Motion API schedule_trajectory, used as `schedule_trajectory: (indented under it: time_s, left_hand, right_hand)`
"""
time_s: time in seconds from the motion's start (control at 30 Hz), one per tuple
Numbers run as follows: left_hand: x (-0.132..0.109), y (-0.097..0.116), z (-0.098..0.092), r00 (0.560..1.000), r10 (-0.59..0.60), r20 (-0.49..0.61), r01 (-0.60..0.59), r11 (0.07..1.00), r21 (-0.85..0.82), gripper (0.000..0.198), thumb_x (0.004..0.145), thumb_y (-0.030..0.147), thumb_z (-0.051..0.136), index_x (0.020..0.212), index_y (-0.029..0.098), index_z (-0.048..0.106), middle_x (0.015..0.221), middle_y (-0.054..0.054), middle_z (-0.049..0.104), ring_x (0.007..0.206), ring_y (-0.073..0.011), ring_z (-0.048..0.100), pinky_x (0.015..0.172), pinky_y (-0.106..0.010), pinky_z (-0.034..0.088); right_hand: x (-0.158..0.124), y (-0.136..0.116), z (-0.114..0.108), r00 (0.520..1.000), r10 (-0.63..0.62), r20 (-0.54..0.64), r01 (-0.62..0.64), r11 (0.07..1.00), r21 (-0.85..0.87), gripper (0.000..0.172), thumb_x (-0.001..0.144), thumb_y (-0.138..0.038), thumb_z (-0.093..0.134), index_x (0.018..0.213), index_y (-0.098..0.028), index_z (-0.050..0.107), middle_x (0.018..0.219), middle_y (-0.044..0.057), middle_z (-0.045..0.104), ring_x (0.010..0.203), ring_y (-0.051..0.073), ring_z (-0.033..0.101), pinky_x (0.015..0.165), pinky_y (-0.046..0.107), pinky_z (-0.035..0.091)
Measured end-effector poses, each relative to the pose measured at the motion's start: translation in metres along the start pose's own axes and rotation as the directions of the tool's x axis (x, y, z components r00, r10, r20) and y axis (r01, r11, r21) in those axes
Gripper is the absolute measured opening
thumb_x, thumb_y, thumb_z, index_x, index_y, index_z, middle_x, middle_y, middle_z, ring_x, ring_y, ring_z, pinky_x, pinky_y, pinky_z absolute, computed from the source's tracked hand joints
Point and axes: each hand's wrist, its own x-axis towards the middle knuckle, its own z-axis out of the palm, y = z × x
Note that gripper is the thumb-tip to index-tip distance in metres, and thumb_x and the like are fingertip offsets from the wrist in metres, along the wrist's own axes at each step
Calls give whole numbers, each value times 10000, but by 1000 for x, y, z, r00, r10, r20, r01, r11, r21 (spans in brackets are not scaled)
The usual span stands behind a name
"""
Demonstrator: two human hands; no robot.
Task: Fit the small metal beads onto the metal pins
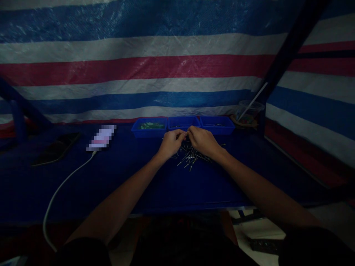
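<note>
My left hand (172, 142) and my right hand (202, 139) meet over a loose pile of thin metal pins (192, 157) on the blue table. Both hands are closed, thumbs and fingertips pinched together close to each other. Whatever lies between the fingertips is too small and dark to name. The pins spread out below and between my hands, pointing in many directions. Just behind my hands stand three blue bins side by side: the left bin (135, 129) holds green pieces, the middle bin (183, 120) and right bin (229, 129) hold a few thin items.
A lit phone (102, 137) on a white cable (62, 184) lies to the left, beside a dark flat device (58, 149). At the back right stands a clear plastic cup (251, 108) with a straw. Striped sheeting (138, 70) hangs behind the table (177, 192).
</note>
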Motion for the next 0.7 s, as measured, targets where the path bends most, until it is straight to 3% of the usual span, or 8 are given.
schedule_trajectory:
  time_s: [0.2,0.3,0.37,0.43,0.53,0.63,0.7]
  left_hand:
    - [-4,14,-2,997,-75,2,75,995,65,339,899,342,441,724,149,658,676,-35,674,586,-132,566,565,-259,389]
    - [-8,15,-1,993,-33,117,22,995,98,291,900,335,452,839,147,666,700,-33,674,602,-134,576,569,-256,401]
    - [-10,14,-2,963,76,257,-115,983,141,220,876,295,503,938,149,655,752,-33,676,656,-142,596,615,-258,429]
    - [-13,14,-2,896,199,398,-296,934,199,182,850,232,535,968,154,650,820,-47,671,767,-163,611,714,-279,450]
    - [-16,16,-4,806,275,524,-451,860,241,172,839,171,533,960,171,655,926,-66,658,916,-190,593,827,-305,442]
    - [-17,18,-5,787,257,560,-453,858,242,164,845,152,524,940,182,654,941,-62,657,917,-185,592,820,-293,443]
    - [-17,18,-5,797,251,549,-443,861,249,155,852,145,514,913,175,654,914,-63,659,890,-184,597,790,-291,444]
  right_hand:
    - [3,-1,-2,996,88,-4,-88,996,-21,231,951,-274,319,894,-158,510,767,119,660,608,186,580,550,308,332]
    - [7,10,-9,987,130,-95,-130,991,7,225,949,-270,315,871,-160,495,734,113,636,594,191,576,555,319,348]
    - [9,21,-22,964,145,-222,-135,989,59,234,950,-275,304,836,-176,483,706,98,614,596,192,574,564,329,368]
    - [9,30,-44,907,142,-396,-96,986,133,265,960,-312,281,811,-205,472,671,68,587,581,181,559,560,334,387]
    - [5,36,-80,763,159,-627,-33,977,208,320,981,-383,234,846,-232,481,623,16,534,541,150,525,539,324,406]
    - [4,32,-106,669,147,-728,-6,981,193,340,989,-405,221,898,-218,491,669,13,531,568,135,539,565,322,424]
    - [9,28,-112,629,121,-768,-5,988,152,339,991,-401,213,931,-213,488,765,40,571,640,138,576,615,326,438]
